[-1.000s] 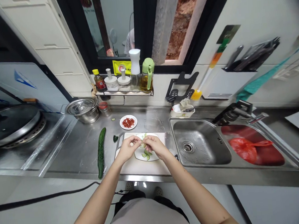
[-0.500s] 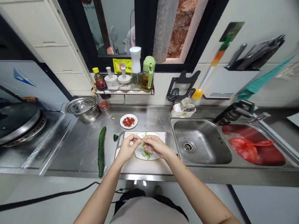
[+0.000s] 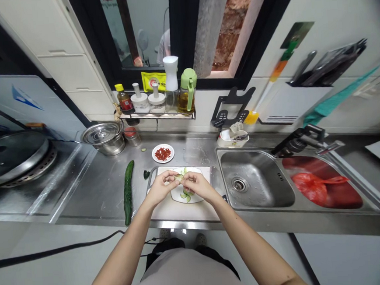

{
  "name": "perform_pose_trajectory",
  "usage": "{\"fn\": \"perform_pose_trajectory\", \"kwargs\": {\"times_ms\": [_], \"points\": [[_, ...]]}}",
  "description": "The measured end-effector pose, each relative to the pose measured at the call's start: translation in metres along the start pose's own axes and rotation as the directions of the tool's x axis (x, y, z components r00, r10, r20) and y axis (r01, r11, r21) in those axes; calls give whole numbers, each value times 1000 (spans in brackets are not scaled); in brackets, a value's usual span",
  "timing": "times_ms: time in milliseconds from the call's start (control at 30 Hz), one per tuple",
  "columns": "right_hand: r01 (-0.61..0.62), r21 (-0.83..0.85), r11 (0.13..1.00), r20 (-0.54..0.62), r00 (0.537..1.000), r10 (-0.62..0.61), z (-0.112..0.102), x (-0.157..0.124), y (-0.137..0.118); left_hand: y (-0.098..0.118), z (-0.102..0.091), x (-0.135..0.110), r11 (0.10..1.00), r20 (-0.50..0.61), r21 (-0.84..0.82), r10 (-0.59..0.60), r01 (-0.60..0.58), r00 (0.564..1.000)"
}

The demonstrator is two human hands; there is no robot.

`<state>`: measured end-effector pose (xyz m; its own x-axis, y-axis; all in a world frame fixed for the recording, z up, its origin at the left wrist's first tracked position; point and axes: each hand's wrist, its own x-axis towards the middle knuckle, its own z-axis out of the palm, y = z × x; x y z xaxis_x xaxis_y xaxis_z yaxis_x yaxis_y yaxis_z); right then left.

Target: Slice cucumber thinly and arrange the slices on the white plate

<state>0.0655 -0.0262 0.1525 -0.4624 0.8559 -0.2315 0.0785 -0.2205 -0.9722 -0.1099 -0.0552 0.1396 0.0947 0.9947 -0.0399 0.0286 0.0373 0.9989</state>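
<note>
Both hands meet over a white plate (image 3: 196,198) that sits on a white cutting board (image 3: 182,212). My left hand (image 3: 160,187) and my right hand (image 3: 197,185) pinch a pale green cucumber piece (image 3: 179,177) between their fingertips. A few cucumber slices (image 3: 185,196) lie on the plate beneath the hands. A whole cucumber (image 3: 128,191) lies on the steel counter left of the board. A small dark green cucumber end (image 3: 146,174) rests by the board's top-left corner.
A small dish of chopped red chili (image 3: 163,153) stands behind the board. The sink (image 3: 255,181) is to the right, with a red bag (image 3: 313,185) in the second basin. A lidded pot (image 3: 104,138), a wok lid (image 3: 11,156) and a condiment shelf (image 3: 156,114) line the back.
The hands stay together over the plate; the pinched cucumber piece has risen slightly. The camera has tilted a little.
</note>
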Motion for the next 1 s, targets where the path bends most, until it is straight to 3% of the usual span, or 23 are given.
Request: {"fn": "perform_pose_trajectory", "kwargs": {"times_ms": [300, 500, 600, 700, 833, 1000], "points": [[-111, 101, 989, 116, 988, 99, -5, 4, 3, 2, -4, 2, 992, 116, -85, -84, 95, 990], [-126, 86, 988, 149, 982, 112, -9, 1, -2, 4, -4, 1, 989, 124, -91, -105, 116, 987], [-59, -18, 998, 109, 992, 61, -8, -1, -6, 4, -4, 1, 990, 142, -84, -101, 113, 985], [68, -120, 990, 31, 997, -65, -7, 2, -6, 3, -5, 1, 992, 139, -67, -94, 104, 986], [231, -210, 950, 5, 972, -235, -6, 8, -1, 4, -6, 0, 992, 129, -66, -95, 104, 987], [264, -249, 932, 34, 964, -264, -7, 10, 3, 8, -5, 0, 995, 101, -26, -89, 92, 991]]}}
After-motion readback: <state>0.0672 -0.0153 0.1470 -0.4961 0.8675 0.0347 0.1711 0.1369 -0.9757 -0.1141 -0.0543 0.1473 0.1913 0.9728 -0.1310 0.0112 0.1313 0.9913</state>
